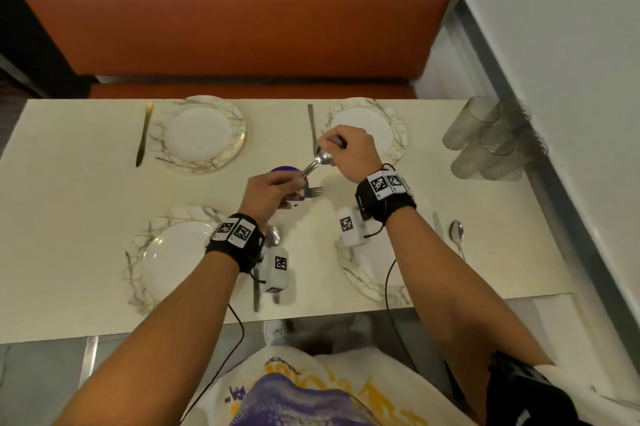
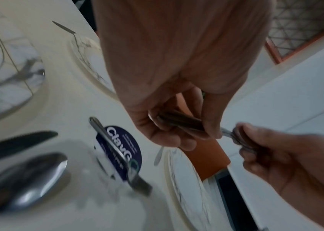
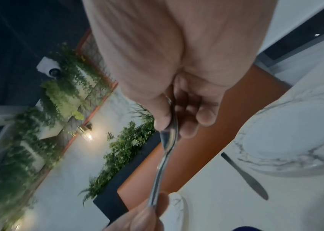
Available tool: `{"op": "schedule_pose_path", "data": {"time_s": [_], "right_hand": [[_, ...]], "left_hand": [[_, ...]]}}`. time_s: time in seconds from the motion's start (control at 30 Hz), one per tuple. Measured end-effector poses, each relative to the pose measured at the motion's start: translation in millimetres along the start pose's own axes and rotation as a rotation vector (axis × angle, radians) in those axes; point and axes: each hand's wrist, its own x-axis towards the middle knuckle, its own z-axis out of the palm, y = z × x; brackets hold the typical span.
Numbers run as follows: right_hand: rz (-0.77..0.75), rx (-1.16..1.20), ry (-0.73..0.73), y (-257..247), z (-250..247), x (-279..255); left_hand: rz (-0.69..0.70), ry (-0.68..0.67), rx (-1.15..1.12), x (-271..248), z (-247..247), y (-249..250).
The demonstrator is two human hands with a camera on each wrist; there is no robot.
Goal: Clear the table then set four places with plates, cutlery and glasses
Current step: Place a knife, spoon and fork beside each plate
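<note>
I hold a small bundle of spoons [image 1: 317, 160] over the middle of the table [image 1: 83, 190]: my left hand [image 1: 273, 191] curls round the handle ends, my right hand [image 1: 348, 151] pinches one bowl between thumb and fingertips. To do this well, I think I should draw one spoon straight out along its length while the left grip stays firm on the rest, so none slips onto the fork [image 1: 311, 190] lying across the purple coaster [image 1: 287, 172] below. It likely belongs at a far setting, beside the knife [image 1: 312, 124] at the far right plate [image 1: 384, 127]. The four glasses [image 1: 485, 141] wait stacked on their sides by the wall.

How many spoons I hold, I cannot tell; my fingers cover the handles. My forearms hide much of the near plates, and both wrist views are blurred
</note>
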Motion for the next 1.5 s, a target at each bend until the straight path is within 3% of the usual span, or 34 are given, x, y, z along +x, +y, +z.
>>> {"op": "schedule_pose_path", "data": {"time_s": [0.1,0.23,0.6,1.0,1.13,1.27,1.5], "right_hand": [[0.051,0.075,0.098,-5.4,13.6,1.0],[0.135,0.133,0.034,-8.9,36.8,-4.3],[0.214,0.086,-0.031,4.1,61.6,-1.2],[0.443,0.225,-0.052,57.4,52.7,39.6],[0.504,0.156,-0.040,77.2,42.2,54.0],[0.644,0.324,0.007,100.7,33.0,59.7],[0.519,0.124,0.072,128.5,18.3,58.1]], "left_hand": [[0.043,0.061,-0.073,9.3,-35.5,20.8],[0.105,0.135,-0.165,27.8,-57.6,43.8],[0.059,0.181,-0.207,77.1,-13.7,45.2],[-0.060,0.091,-0.046,141.9,30.6,17.2],[-0.079,0.081,0.034,177.9,35.7,13.3],[-0.094,0.119,0.154,215.8,33.2,9.9],[-0.146,0.157,0.481,253.7,24.0,-2.1]]}}
